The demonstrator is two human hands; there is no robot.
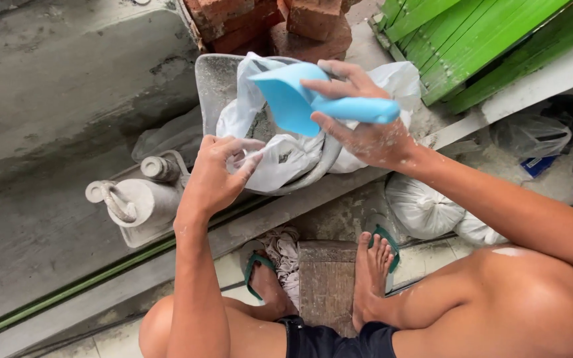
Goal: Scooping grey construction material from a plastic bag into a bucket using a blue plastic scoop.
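The right hand [359, 122] is closed around the handle of a light blue plastic scoop [300, 99], thumb below and fingers curled over the top. The scoop's wide mouth points away from the hand to its left, tilted down over the open top of a white plastic bag [280, 156] that sits in a dusty grey metal pan [217, 83]. The left hand [217, 172] lies below and to the left of the scoop, its fingers pinching the crumpled near edge of the bag and holding it open. Both hands are dusted with white powder. Red bricks [300, 23] are stacked just beyond the pan. Two tied white sacks [426, 205] rest below the right forearm. Green wooden slats [472, 40] lie to the far right.
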